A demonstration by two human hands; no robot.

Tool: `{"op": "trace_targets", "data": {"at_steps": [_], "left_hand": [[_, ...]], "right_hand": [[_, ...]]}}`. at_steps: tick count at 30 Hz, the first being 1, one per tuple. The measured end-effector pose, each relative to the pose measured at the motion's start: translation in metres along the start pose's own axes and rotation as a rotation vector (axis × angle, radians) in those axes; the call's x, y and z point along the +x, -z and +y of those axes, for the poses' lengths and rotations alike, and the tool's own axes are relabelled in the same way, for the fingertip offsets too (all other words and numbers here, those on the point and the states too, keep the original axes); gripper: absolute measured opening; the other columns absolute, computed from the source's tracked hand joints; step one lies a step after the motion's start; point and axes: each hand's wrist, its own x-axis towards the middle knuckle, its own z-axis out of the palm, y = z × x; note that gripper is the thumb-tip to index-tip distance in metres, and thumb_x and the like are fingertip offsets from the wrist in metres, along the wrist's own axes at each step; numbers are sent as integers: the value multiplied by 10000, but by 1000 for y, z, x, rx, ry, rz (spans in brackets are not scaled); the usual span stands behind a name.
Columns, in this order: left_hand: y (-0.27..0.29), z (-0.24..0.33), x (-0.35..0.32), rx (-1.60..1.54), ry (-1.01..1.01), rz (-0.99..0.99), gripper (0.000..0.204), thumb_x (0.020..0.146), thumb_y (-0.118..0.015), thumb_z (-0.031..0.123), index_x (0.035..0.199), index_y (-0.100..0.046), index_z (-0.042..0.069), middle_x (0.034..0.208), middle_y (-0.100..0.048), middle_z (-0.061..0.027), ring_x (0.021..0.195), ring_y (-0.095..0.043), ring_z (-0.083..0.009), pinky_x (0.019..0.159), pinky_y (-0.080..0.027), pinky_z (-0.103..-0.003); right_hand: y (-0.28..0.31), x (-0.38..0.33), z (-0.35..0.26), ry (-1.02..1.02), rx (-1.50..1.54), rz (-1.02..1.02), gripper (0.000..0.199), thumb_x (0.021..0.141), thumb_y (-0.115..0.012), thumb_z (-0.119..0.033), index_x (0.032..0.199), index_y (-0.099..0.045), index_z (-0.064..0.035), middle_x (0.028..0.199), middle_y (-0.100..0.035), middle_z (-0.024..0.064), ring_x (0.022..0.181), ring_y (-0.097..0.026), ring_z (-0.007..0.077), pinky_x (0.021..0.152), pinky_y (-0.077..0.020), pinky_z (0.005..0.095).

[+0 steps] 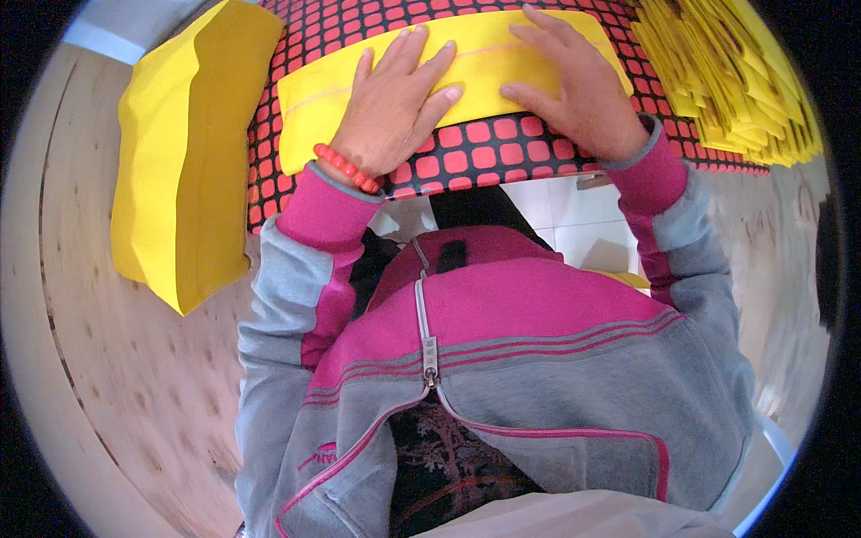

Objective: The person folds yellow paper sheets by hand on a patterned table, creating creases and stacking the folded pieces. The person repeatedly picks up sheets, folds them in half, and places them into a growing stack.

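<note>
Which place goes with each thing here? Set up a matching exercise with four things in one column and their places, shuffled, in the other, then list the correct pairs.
Things
1. left hand
2. tall yellow paper stack
3. fanned yellow sheets
4. red bead bracelet

Places
A. far right of the patterned mat
B. flat on the folded yellow sheet, beside the right hand
C. around the left wrist
D. on the wooden table, left of the mat

Pairs: 1-B, 2-D, 3-A, 4-C

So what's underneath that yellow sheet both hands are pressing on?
The yellow sheet lies on a red and black checked cloth, which shows all round it. The left hand and right hand lie flat on top. Anything beneath the sheet's middle is covered.
</note>
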Motion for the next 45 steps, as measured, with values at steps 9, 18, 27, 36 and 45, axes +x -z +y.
{"op": "trace_targets", "data": {"at_steps": [9, 18, 27, 36, 45], "left_hand": [[2, -3, -1, -118, 65, -37, 607, 1053, -457, 510, 1527, -480, 131, 1594, -386, -214, 1504, -322, -373, 1179, -193, -658], [-7, 1, 1, 108, 33, -10, 625, 1022, -510, 521, 1514, -489, 135, 1594, -390, -204, 1490, -353, -361, 1156, -250, -659], [-8, 2, 2, 132, 43, -5, 646, 997, -540, 532, 1501, -500, 130, 1584, -405, -196, 1481, -367, -355, 1147, -269, -661], [-5, -18, -14, 254, 183, 15, 728, 988, -526, 572, 1515, -463, 73, 1597, -385, -210, 1498, -346, -349, 1146, -267, -674], [23, -66, -69, 275, 413, -16, 788, 1004, -470, 608, 1564, -376, 63, 1648, -282, -226, 1538, -252, -376, 1190, -203, -665]], "right_hand": [[29, -41, -14, -73, -198, -60, 368, 858, -741, -393, 957, -642, -53, 996, -638, 140, 974, -627, 359, 906, -482, 468], [40, -48, -11, -95, -315, -29, 332, 835, -756, -381, 903, -644, -76, 871, -596, 107, 868, -613, 331, 805, -486, 452], [-23, 33, -26, 92, 141, 251, 309, 928, -655, -324, 1007, -684, -27, 975, -653, 159, 999, -635, 357, 882, -499, 474], [-69, 19, 18, 177, -294, 86, 329, 998, -527, -305, 1153, -705, -76, 1329, -624, 152, 1302, -545, 390, 1048, -453, 534], [-16, -31, 98, -161, -402, -21, 437, 1022, -499, -353, 1319, -590, -46, 1457, -537, 204, 1394, -481, 367, 1130, -413, 485]]}}
